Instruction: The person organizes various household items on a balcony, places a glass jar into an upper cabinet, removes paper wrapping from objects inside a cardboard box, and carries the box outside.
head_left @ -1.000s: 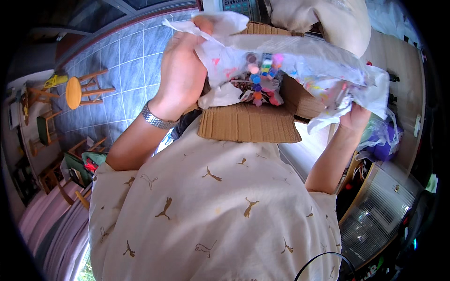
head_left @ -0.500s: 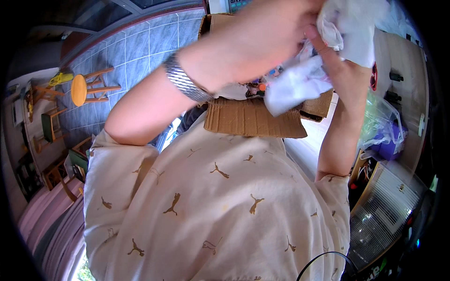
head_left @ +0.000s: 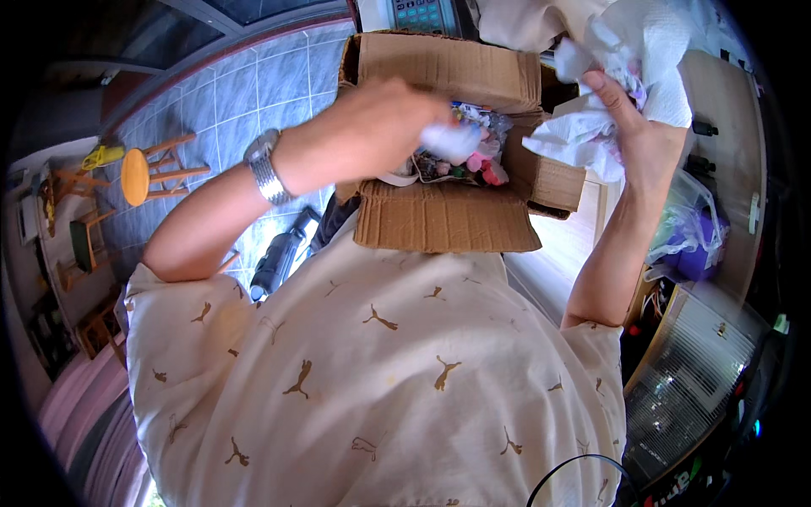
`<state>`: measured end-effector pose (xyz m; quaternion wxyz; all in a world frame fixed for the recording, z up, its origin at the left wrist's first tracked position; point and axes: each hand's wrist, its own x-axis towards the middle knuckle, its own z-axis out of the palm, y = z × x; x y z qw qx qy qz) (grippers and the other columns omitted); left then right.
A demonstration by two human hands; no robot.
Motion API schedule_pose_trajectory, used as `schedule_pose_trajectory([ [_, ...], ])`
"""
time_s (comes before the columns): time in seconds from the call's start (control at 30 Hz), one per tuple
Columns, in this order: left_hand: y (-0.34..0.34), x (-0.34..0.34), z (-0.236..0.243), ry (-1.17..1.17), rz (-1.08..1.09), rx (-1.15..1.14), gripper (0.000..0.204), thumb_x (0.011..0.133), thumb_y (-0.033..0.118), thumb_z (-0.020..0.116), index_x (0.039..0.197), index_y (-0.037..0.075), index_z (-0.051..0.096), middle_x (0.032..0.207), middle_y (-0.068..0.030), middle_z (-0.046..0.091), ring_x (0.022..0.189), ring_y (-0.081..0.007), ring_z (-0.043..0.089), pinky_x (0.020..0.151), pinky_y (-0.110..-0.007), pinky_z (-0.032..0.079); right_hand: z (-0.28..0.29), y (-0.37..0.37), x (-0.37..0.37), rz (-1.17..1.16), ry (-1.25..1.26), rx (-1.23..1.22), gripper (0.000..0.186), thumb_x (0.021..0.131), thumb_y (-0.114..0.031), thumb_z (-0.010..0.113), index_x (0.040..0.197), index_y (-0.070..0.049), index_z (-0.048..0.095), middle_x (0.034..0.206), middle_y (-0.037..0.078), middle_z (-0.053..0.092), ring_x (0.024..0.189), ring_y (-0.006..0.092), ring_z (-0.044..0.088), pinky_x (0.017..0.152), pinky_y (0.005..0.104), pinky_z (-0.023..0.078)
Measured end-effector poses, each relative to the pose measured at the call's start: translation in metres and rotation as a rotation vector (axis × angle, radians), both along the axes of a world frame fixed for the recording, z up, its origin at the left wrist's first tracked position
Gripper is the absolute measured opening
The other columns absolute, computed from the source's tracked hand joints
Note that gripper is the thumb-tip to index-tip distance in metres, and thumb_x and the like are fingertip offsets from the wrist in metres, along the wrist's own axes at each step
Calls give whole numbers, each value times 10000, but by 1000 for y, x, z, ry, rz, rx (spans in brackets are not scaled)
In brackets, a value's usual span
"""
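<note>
My right hand (head_left: 635,127) is closed on crumpled white paper towel (head_left: 574,135), the thumb pressed over it, at the right of an open cardboard box (head_left: 448,215). Pinkish and purple bits show among the folds. My left hand (head_left: 372,127), a metal-band watch (head_left: 267,169) on its wrist, is over the left side of the box and smeared by motion. At its fingertips is a small whitish wad (head_left: 452,142), too blurred to name. Inside the box lie many small colourful pieces (head_left: 488,169), pink and red ones among them.
A device with a keypad (head_left: 418,15) stands behind the box. On the right are a purple container (head_left: 701,245) in a clear plastic bag and a ribbed translucent panel (head_left: 693,380). A wooden stool (head_left: 135,176) stands on the tiled floor at the left.
My left hand has moved left and down from the paper towel to over the box, with a whitish wad at its fingers. The right hand still holds the towel, and the box contents show more.
</note>
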<state>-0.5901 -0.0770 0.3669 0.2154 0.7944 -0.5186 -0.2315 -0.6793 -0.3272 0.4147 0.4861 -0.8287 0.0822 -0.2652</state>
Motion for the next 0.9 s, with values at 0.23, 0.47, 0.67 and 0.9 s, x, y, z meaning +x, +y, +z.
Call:
schedule_pose_trajectory([
  [0.23, -49, 12, 18, 1002, 283, -572, 358, 852, 100, 592, 1196, 23, 531, 1076, -100, 639, 959, -142, 617, 799, -305, 500, -13, 49, 14, 289, -100, -267, 459, 656, 7, 794, 1070, 6, 594, 1054, 75, 602, 965, 144, 578, 835, 270, 467],
  [0.47, -34, 9, 24, 694, 90, -365, 481, 883, 195, 631, 1314, 47, 479, 1200, -87, 588, 1085, -136, 561, 865, -283, 472, -17, 25, 10, 111, -22, -343, 378, 686, 78, 685, 1047, -2, 608, 985, 63, 650, 892, 112, 597, 802, 252, 474],
  [0.67, 30, 9, 12, -21, 338, -559, 382, 799, 136, 686, 1172, 115, 607, 1127, -82, 615, 1049, -203, 578, 856, -362, 456, -27, -43, -23, -153, -25, -347, 287, 712, 93, 647, 981, -6, 625, 850, 42, 656, 800, 85, 605, 734, 228, 480],
  [0.9, 81, -35, -6, -483, 254, -265, 235, 679, 93, 728, 891, 119, 631, 1052, -39, 567, 1054, -281, 506, 898, -423, 375, -25, -15, -41, -77, 245, -199, 251, 708, 49, 675, 945, -16, 623, 820, 11, 638, 744, 76, 580, 680, 209, 463],
])
